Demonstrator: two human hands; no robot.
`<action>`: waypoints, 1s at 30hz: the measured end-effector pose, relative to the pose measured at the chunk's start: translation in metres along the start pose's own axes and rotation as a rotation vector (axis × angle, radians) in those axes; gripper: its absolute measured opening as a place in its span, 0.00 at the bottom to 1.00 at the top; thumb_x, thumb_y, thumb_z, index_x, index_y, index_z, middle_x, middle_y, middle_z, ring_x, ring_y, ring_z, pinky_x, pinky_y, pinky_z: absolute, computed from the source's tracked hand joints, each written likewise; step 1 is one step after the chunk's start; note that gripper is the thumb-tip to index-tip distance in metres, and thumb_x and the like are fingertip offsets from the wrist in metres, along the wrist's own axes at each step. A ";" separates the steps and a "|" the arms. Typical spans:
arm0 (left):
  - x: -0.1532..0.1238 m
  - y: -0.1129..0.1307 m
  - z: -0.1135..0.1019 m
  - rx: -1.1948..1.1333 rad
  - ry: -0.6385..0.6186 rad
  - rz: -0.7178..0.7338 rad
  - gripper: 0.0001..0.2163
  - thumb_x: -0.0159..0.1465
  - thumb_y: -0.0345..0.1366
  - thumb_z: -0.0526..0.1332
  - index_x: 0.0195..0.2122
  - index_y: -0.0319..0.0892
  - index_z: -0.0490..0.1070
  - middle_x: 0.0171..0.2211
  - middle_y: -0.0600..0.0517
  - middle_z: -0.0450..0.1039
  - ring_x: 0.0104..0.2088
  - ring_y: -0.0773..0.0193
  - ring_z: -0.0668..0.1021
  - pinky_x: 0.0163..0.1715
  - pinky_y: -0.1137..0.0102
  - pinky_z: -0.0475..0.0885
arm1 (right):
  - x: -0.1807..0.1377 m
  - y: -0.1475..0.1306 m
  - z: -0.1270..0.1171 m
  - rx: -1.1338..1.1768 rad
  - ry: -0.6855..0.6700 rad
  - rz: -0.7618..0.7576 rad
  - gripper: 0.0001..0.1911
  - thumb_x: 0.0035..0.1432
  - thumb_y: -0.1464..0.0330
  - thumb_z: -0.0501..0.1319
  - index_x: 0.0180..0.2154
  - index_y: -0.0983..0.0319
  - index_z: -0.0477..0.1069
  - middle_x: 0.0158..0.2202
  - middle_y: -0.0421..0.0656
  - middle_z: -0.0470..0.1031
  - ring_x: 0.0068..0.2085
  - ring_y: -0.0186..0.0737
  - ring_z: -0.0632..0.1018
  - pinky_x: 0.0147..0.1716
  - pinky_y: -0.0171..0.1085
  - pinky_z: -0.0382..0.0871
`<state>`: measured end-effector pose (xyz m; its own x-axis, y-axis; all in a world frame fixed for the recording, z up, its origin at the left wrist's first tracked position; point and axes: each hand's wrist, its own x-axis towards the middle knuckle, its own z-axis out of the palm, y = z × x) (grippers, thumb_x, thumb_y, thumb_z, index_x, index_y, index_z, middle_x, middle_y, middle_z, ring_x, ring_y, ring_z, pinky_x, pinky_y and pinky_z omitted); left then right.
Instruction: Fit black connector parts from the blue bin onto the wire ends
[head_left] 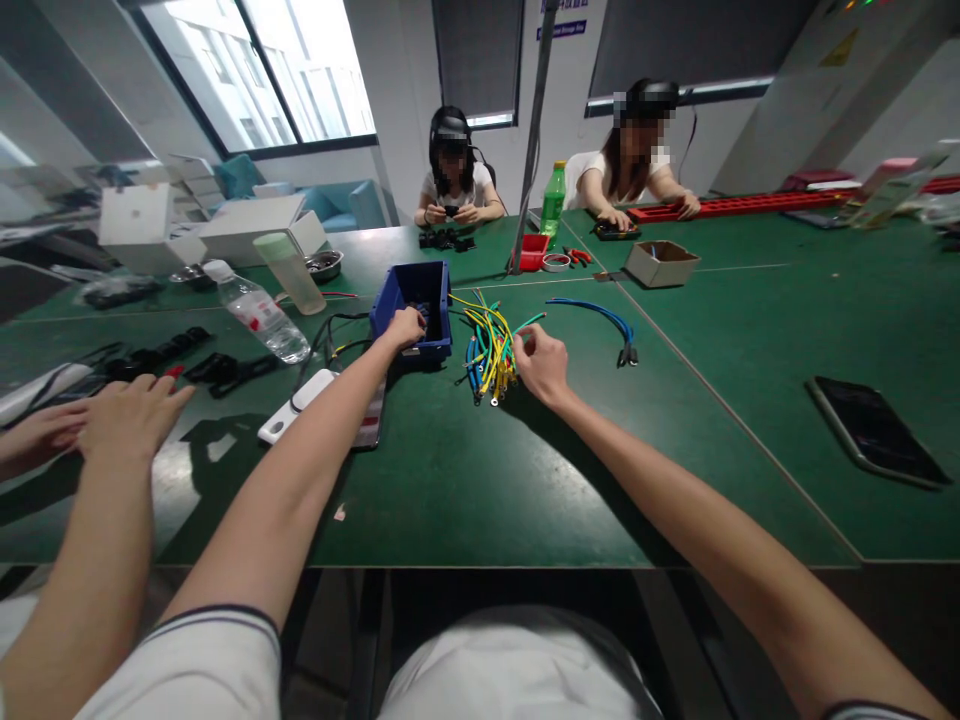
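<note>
My left hand (407, 328) reaches over the front wall of a blue plastic bin (412, 352). Its fingers are curled down among small dark parts, and what they pinch is hidden. My right hand (543, 366) is closed in a pinch on a green wire (531, 322) at the right side of a pile. That pile of yellow, green and blue wires (491, 345) lies on the table just right of the bin, several with ring terminals at their near ends. Apart from it, to the right, lies a small bundle of blue wires (600, 310) with dark ends.
Left of the bin are a white power bank (296, 408), a water bottle (259, 310) and black straps (225, 372). A neighbour's hands (131, 415) work at far left. Right: a cardboard box (661, 264) and phone (874, 428). A metal pole (534, 140) rises behind; two people sit opposite.
</note>
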<state>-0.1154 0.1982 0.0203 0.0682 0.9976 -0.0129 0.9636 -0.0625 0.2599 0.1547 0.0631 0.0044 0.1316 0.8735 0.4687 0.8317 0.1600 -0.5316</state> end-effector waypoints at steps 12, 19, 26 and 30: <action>-0.010 -0.002 -0.015 -0.049 -0.075 0.129 0.16 0.51 0.29 0.65 0.42 0.39 0.77 0.38 0.48 0.79 0.40 0.60 0.78 0.43 0.73 0.72 | -0.014 -0.017 0.005 -0.301 -0.317 0.033 0.19 0.62 0.57 0.48 0.43 0.61 0.70 0.36 0.51 0.77 0.39 0.51 0.78 0.36 0.40 0.65; -0.015 -0.004 -0.002 -0.083 0.126 0.101 0.17 0.53 0.27 0.59 0.45 0.37 0.76 0.40 0.45 0.78 0.42 0.59 0.78 0.47 0.71 0.70 | -0.012 -0.013 -0.003 -0.267 -0.384 0.077 0.21 0.60 0.56 0.49 0.35 0.63 0.74 0.36 0.55 0.77 0.39 0.54 0.78 0.35 0.42 0.65; -0.020 -0.004 -0.003 -0.132 0.198 0.105 0.17 0.51 0.26 0.58 0.42 0.35 0.78 0.39 0.45 0.78 0.41 0.59 0.78 0.47 0.71 0.71 | -0.014 -0.006 -0.005 0.114 -0.419 0.203 0.16 0.53 0.62 0.55 0.21 0.64 0.72 0.22 0.47 0.73 0.27 0.41 0.74 0.28 0.35 0.59; -0.020 -0.005 -0.002 -0.159 0.203 0.111 0.16 0.51 0.26 0.59 0.40 0.36 0.78 0.37 0.45 0.79 0.41 0.59 0.78 0.45 0.71 0.72 | -0.021 -0.007 -0.004 0.490 -0.424 0.290 0.19 0.51 0.57 0.57 0.20 0.65 0.71 0.19 0.42 0.69 0.19 0.31 0.64 0.22 0.34 0.54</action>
<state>-0.1218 0.1790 0.0209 0.1022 0.9716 0.2135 0.8993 -0.1820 0.3976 0.1482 0.0415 0.0006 0.0070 1.0000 -0.0013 0.4435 -0.0043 -0.8963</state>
